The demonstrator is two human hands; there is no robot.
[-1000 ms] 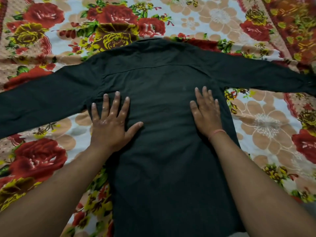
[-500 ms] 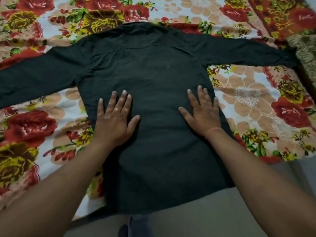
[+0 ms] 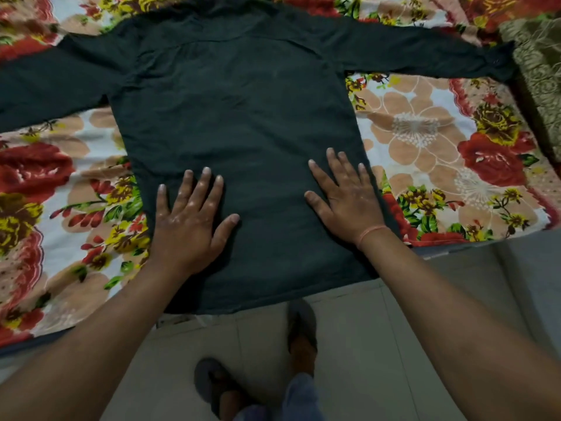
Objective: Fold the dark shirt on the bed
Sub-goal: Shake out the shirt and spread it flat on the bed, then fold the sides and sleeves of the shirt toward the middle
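the bed (image 3: 425,138) fills most of the view, covered by a floral sheet (image 3: 54,183) in red, yellow and peach. the shirt (image 3: 236,117) lies flat on it, back up, collar far, both sleeves spread out to left and right, its hem hanging just over the near edge. near the bed is a pale tiled floor (image 3: 379,344), with two feet in grey sandals (image 3: 300,326). the left hand (image 3: 191,220) and right hand (image 3: 346,196) rest palm down on the lower shirt, apart, fingers spread flat, gripping nothing. a thin pink band (image 3: 372,232) circles the right wrist.
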